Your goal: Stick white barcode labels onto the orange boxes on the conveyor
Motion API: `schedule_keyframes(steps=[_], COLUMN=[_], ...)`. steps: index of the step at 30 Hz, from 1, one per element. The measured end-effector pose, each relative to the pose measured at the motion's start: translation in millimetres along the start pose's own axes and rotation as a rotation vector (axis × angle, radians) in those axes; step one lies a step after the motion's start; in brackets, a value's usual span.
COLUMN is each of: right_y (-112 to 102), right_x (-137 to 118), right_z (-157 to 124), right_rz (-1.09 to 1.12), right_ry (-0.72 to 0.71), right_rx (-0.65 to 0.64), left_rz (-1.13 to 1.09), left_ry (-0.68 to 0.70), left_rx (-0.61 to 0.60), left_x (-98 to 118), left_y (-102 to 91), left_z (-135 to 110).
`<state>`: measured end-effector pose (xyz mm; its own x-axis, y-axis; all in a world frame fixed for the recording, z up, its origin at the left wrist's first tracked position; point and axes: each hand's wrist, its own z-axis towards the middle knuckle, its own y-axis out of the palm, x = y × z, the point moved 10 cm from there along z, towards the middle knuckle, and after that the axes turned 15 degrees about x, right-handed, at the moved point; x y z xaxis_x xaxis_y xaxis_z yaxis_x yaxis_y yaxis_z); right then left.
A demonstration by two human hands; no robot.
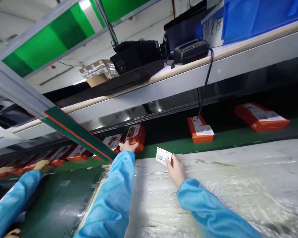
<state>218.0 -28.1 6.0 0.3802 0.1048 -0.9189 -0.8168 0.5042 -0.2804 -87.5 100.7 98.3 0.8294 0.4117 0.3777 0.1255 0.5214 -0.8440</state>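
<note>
My left hand (128,146) reaches over the green conveyor belt (221,145), its fingers on the near edge of an orange box (137,137) with a white printed top. Another orange box (113,142) stands right beside it. My right hand (176,170) pinches a small white printed label card (164,156) above the plastic-covered table. Farther along the belt, an orange box (200,129) has a loose-looking white label on top. A larger orange box (262,116) lies beyond it.
A co-worker's blue-sleeved arm (12,201) reaches toward a row of orange boxes (76,152) at the left. Overhead, a shelf edge (164,89) holds black devices and a blue bin (248,23). A black cable (203,86) hangs down toward the belt.
</note>
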Motion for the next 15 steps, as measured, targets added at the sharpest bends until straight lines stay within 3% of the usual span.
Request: schedule_keyframes(steps=[10,15], right_y=[-10,-13], right_x=[-6,-5], right_z=[-2,-5], right_rz=[0.015,0.021], right_ry=[0.01,0.025], right_rx=[0.014,0.012], left_rz=[0.292,0.329], left_ry=[0.166,0.234], left_rx=[-0.133,-0.095], left_x=[27,35], left_y=[18.6,26.8], left_z=[-6,-14])
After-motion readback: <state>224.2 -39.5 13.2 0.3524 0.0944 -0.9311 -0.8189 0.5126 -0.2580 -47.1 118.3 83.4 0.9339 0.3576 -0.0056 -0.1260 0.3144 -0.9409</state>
